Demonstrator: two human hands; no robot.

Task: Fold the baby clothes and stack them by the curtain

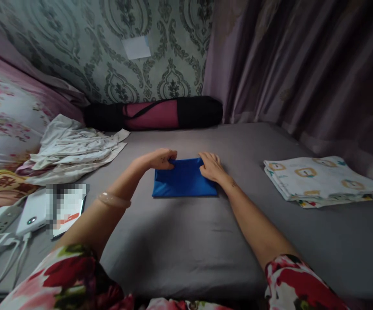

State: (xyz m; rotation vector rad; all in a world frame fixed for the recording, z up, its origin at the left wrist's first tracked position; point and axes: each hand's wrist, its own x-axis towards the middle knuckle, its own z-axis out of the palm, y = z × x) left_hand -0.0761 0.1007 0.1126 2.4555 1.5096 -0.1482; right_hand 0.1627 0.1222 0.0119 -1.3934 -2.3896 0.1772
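- A folded blue cloth [184,183] lies on the grey sheet [186,241].
- Fingers of the left hand [162,159] and right hand [212,167] pinch its far corners, some tips hidden.
- Pixelation obscures a flat item [69,213] leftward.
- Patterned wallpaper [170,56] rises behind; a purple curtain [260,64] hangs rightward.

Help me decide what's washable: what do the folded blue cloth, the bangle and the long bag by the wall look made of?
Blue cloth: possibly thin synthetic fabric; its face looks smooth, perhaps faintly shiny.
Bangle: polished stone, glass or plastic, I can't tell which; it's pale with glossy highlights.
Long bag: likely woven fabric, matte; its black and maroon panels look dull.
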